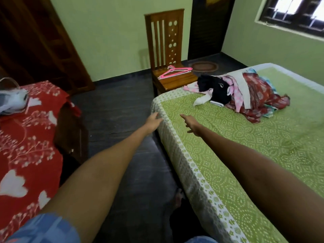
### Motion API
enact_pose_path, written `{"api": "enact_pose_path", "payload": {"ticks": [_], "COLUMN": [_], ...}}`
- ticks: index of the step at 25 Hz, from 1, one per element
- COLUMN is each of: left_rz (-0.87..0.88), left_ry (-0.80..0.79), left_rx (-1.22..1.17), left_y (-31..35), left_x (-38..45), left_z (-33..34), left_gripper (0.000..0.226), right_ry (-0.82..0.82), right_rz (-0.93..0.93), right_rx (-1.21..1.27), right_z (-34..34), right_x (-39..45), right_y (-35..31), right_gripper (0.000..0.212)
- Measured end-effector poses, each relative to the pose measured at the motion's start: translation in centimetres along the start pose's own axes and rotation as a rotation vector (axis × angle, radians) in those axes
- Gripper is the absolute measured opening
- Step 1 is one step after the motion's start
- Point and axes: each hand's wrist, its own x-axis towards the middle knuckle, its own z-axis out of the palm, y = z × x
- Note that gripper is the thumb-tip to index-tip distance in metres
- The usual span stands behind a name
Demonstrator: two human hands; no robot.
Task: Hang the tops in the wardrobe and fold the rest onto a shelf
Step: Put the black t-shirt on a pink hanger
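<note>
A heap of clothes (243,95) lies on the far end of the green bed (263,146): a black garment (215,90), pink checked cloth, a white piece and a red patterned one. Pink hangers (175,71) lie on the seat of a wooden chair (168,50) beside the bed's corner. The dark wooden wardrobe (38,42) stands at the left wall. Both my arms stretch forward. My left hand (153,122) hovers empty by the bed's near corner, fingers straight. My right hand (192,124) is over the bedspread, fingers spread, holding nothing, well short of the heap.
A second bed with a red floral cover (26,146) is at the left, with a white bag (12,100) on it. Dark floor (119,109) runs between the two beds. A small oval mat (204,66) lies by a dark door. A window is at upper right.
</note>
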Motion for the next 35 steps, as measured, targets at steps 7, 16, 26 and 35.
{"api": "enact_pose_path", "payload": {"ticks": [7,16,26,35], "left_rz": [0.062,0.016,0.060,-0.239], "left_ry": [-0.231,-0.514,-0.784,-0.590], "left_rx": [0.098,0.227,0.426,0.186], "left_y": [9.8,15.5,18.0,16.3], "left_x": [19.8,43.0,65.9,81.0], "left_z": [3.7,9.9,18.3,29.1], "left_gripper": [0.051,0.015,0.031,0.049], "right_ry": [0.116,0.299,0.527,0.645], "right_rz": [0.103,0.244,0.510,0.487], "right_rx": [0.096,0.239,0.655,0.963], "right_z": [-8.0,-16.1,-19.2,-24.0], "right_x": [16.1,33.3,51.1,68.0], "right_y": [-6.1,-9.1,-10.3,-8.0], "right_gripper": [0.064,0.049,0.019,0.014]}}
